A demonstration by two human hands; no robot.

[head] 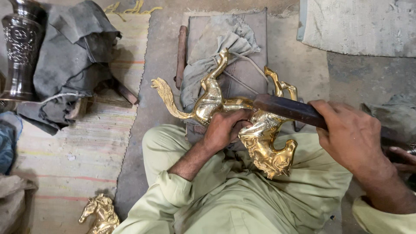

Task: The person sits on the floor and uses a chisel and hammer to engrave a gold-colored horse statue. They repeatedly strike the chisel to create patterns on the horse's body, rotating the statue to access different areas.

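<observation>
- Brass horse figure [260, 134] lay across the seated person's lap, tail end out past the left hand [225, 128], head end hanging down between the two hands.
- Left hand was closed around the horse's midsection, fingers wrapped over the body, steadying it against the thighs.
- Right hand [351, 136] was closed on the near end of a dark bar-shaped tool [288, 108]; the tool's far end lay flat on the horse's back, just beside the left hand's knuckles.
- Surface state, judged: most of the visible body, neck and tail showed a bright, mirror-like gold sheen, so the working of the surface looked well advanced. Folds around the head and the legs looked duller and rougher; these seemed to be what was left. The underside was hidden, so I could not tell its state.
- Beyond the hands, a grey cloth [216, 52] lay bunched over a padded block on the floor, touching the horse's raised foreleg.
- Well off to the left of the left hand: a dark embossed vase [19, 47] stood upright beside a heap of dark rags [73, 56], on a striped mat [78, 151].
- Near the left elbow, on the mat, a second small brass horse [100, 214] lay, only partly in view.
</observation>
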